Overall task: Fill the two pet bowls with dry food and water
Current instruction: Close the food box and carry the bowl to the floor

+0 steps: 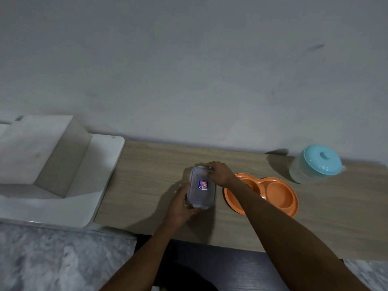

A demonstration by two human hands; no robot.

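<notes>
A: Where does the orange plastic double pet bowl (273,195) sit?

B: On the pale wood-grain tabletop (147,164), slightly right of centre. Its right well looks bare; the left well is mostly hidden under the person's right forearm, and there may be some dark bits in it, though the view is too dim to be sure.

A: And the food box?

B: The clear rectangular plastic container with a clip-on lid and a blue-and-red sticker (202,187) stands just beside the bowl, at its 9 o'clock, lid on top.

A: What are the hands doing?

B: The left hand (180,204) wraps the container's near-left corner, at about 7 o'clock of the box, fingers curled against its side. The right hand (218,173) grips the lid's far edge, at about 1 o'clock, fingers bent over the rim.

A: Anything further out?

B: A translucent round jug with a turquoise lid (317,164) stands at the bowl's 1 o'clock, well apart, near the grey wall (189,70). A white stepped block (52,160) lies far off at 9 o'clock, past the table's left end.
</notes>
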